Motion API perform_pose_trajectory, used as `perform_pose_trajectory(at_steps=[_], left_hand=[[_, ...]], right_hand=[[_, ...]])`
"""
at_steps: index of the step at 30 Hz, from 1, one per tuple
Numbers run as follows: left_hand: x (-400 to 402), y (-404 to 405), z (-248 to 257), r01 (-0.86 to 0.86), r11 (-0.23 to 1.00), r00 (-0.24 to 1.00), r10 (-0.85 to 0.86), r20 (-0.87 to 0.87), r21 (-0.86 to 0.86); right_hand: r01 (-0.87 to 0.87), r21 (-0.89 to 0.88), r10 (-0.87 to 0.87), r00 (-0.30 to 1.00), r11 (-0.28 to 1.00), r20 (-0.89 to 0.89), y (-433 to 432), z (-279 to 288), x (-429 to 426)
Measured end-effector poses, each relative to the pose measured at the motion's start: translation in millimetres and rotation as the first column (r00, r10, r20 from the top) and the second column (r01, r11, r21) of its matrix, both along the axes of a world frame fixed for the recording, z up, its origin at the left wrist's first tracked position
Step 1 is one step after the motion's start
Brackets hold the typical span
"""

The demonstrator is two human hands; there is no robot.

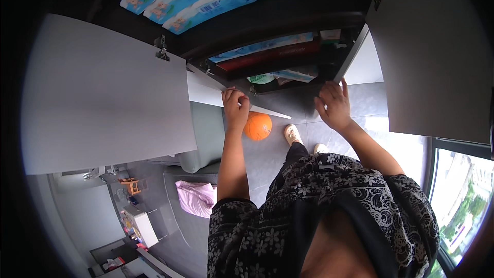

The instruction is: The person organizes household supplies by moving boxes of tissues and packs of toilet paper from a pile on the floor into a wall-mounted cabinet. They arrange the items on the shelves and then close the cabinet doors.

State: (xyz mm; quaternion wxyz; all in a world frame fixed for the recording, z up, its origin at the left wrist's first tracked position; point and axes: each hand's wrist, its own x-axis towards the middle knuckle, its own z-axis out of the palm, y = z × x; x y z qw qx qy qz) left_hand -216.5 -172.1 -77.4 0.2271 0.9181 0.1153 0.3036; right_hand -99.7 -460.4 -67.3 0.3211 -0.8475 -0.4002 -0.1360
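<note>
My left hand (236,105) grips the edge of the lower left cabinet door (269,112), which stands swung out. My right hand (334,102) touches the end of the lower right cabinet door (357,52) with its fingertips; its thumb is apart from the fingers. Between the two doors the dark shelves hold a blue pack (266,47), a dark red box (270,57) and a green and white plastic package (262,78). On the upper shelf lie several blue packs of paper rolls (231,0).
Two upper doors, left (108,100) and right (432,58), stand wide open beside me. An orange basketball (258,126) rests on the tiled floor near my clogs (293,134). Left are a grey-green sofa (206,135) and a pink cloth (197,197); a window (461,197) is at right.
</note>
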Motion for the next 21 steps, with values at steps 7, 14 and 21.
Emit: perform_pose_trajectory(at_steps=[7, 14, 21], left_hand=[[-34, 2, -2, -0.117, 0.993, 0.977, 0.114, -0.181, -0.004], [-61, 10, -1, -0.144, 0.988, 0.944, 0.156, -0.292, 0.062], [-82, 12, 3, -0.162, 0.983, 0.940, 0.179, -0.290, 0.080]], right_hand=[[0.017, 0.003, -0.016, 0.994, 1.000, -0.106, -52, 2, -10], [0.020, 0.051, -0.012, 0.988, 0.999, -0.154, -85, 2, -14], [-0.009, 0.113, 0.024, 0.990, 0.994, -0.136, -111, 1, -9]])
